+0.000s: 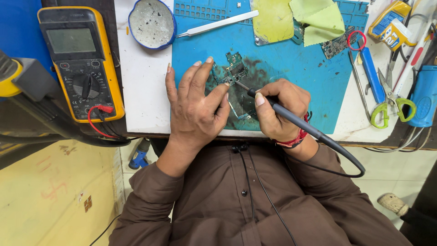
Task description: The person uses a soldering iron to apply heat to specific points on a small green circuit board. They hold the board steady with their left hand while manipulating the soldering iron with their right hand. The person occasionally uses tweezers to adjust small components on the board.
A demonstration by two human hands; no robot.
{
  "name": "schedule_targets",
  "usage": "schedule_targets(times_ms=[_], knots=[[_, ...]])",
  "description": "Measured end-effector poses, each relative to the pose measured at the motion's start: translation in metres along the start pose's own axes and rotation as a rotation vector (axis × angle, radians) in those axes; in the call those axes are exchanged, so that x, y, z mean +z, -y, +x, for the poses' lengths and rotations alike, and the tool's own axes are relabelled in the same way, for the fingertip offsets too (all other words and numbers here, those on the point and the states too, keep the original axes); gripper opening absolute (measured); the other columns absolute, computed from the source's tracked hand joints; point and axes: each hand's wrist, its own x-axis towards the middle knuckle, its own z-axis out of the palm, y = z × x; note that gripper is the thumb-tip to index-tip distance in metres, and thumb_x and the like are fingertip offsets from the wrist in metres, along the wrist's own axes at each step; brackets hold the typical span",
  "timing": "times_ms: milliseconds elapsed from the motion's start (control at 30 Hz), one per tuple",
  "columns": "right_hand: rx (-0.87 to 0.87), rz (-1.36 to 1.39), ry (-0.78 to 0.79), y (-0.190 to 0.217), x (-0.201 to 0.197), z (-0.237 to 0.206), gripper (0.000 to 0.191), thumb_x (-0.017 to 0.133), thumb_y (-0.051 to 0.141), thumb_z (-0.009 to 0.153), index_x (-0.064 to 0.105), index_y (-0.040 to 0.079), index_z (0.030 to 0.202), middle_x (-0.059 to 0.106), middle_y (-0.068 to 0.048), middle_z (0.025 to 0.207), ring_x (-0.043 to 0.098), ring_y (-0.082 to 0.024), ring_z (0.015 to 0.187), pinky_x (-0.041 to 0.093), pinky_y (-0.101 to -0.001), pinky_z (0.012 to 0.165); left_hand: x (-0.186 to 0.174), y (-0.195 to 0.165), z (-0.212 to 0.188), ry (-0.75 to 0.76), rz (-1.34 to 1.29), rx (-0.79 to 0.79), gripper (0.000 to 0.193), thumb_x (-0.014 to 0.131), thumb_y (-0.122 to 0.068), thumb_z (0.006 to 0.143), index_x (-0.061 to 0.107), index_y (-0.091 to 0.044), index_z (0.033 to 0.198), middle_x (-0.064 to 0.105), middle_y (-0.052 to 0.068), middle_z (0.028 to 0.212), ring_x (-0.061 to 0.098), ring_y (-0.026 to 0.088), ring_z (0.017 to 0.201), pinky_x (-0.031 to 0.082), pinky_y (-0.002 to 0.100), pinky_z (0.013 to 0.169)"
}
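left hand: fingers pressed flat on circuit board
right hand: fingers closed around soldering iron
board: likely light, stiff, fragile; best held by edges

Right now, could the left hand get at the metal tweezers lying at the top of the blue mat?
Probably yes. The left hand rests on the blue mat, pinning the small circuit board. The tweezers lie beyond its fingertips with bare mat between. It would have to let go of the board first.
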Motion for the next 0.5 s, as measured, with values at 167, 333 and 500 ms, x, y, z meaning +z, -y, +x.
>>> schedule_targets(times_ms=[167,333,500], knots=[[-0.004,0.009,-0.003,0.001,-0.002,-0.003,0.011,0.069,0.008,0.096,0.062,0.001,0.090,0.060,-0.010,0.076,0.054,-0.020,0.059,0.039,-0.0314,0.055,-0.001,-0.003,-0.001,-0.003,-0.005,-0.001,0.015,0.076,-0.024,0.095,0.076,-0.017,0.108,0.055,0.015,0.149,0.047,0.030,0.140,0.018,0.061,0.126],[-0.003,0.021,-0.060,-0.002,-0.003,-0.012,0.010,0.067,0.008,0.097,0.063,0.000,0.092,0.061,-0.010,0.077,0.055,-0.020,0.062,0.040,-0.0310,0.056,-0.003,-0.007,-0.003,0.000,0.003,0.005,0.016,0.075,-0.023,0.095,0.075,-0.016,0.109,0.055,0.015,0.148,0.049,0.031,0.139,0.018,0.061,0.126],[0.154,0.229,-0.147,0.005,-0.001,-0.014,0.023,0.059,0.011,0.107,0.062,-0.004,0.124,0.074,-0.011,0.094,0.063,-0.015,0.069,0.052,-0.0266,0.061,-0.008,-0.011,-0.002,0.002,0.006,0.011,0.016,0.074,-0.022,0.095,0.075,-0.016,0.109,0.055,0.015,0.147,0.050,0.032,0.138,0.018,0.061,0.126]])
